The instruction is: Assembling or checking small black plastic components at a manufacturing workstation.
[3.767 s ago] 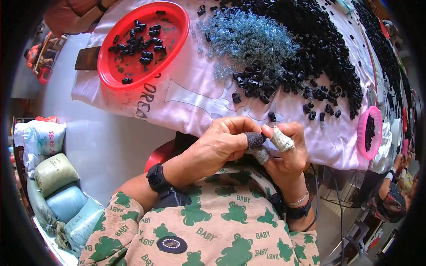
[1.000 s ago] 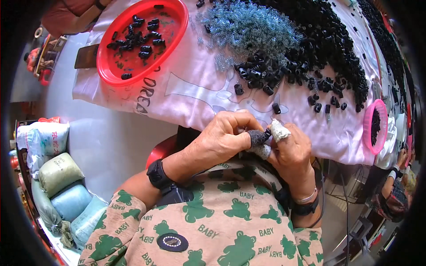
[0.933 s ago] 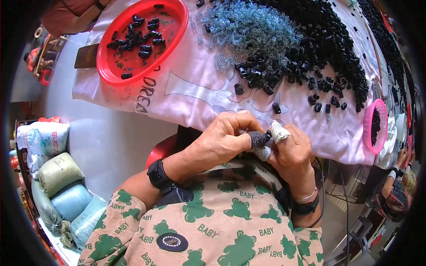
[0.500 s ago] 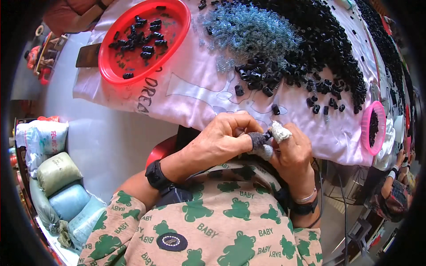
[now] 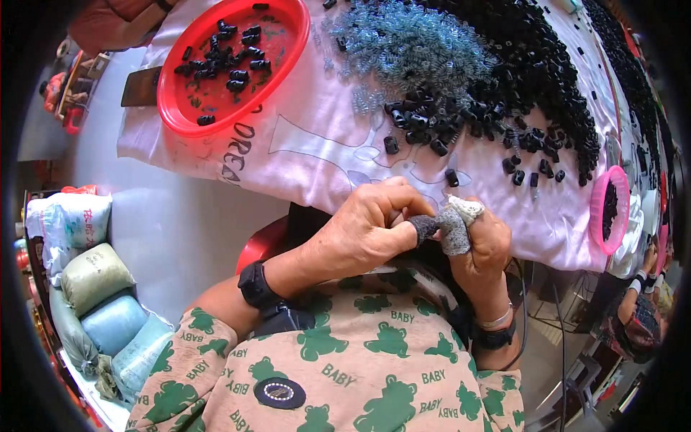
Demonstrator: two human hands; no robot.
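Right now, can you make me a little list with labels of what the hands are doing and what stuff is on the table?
left hand: fingertips pinched against the right hand's, closed on something too small to see
right hand: fabric finger covers on
red tray: few black pieces
table cloth: pale, printed
black pieces pile: big
blue-grey springs: heap
pink bowl: at right edge

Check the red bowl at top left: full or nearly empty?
Nearly empty. The red bowl holds only a loose scatter of small black parts, with bare red bottom showing between and around them.
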